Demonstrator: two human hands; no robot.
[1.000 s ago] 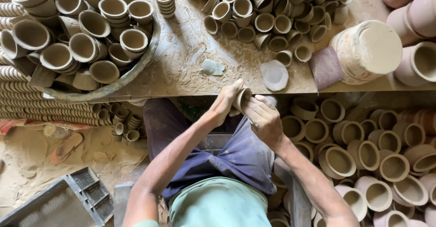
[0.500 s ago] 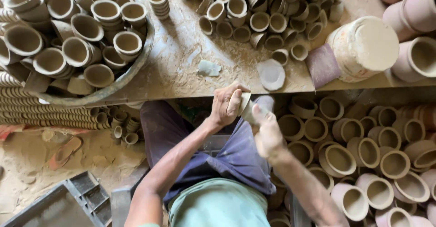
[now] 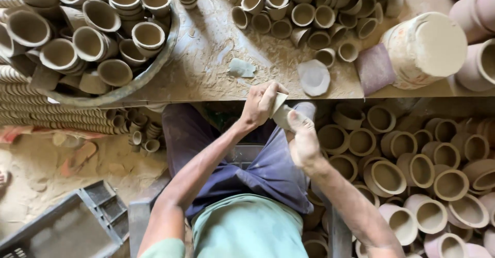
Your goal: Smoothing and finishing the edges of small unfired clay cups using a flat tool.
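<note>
I have one view only, from the camera on the person's head, looking almost straight down. It sits close above the lap, with the workbench edge (image 3: 206, 90) across the upper frame and both forearms rising from the bottom edge. No second view overlaps it; the floor shows at left and right.

A dusty wooden desk (image 3: 216, 46) was seen across the top of the view. At ten o'clock a wide basin (image 3: 154, 67) heaped with clay cups was set on it. Loose small clay cups (image 3: 304, 13) were clustered at twelve o'clock. Near the front edge a pale scrap (image 3: 241, 68) and a flat clay lid (image 3: 314, 77) were laid. At two o'clock a large pale jar (image 3: 425, 49) was laid on its side, with a brown pad (image 3: 375, 68) touching it. The sandy floor (image 3: 46, 186) at eight o'clock was occupied by a grey crate (image 3: 62, 227).
</note>
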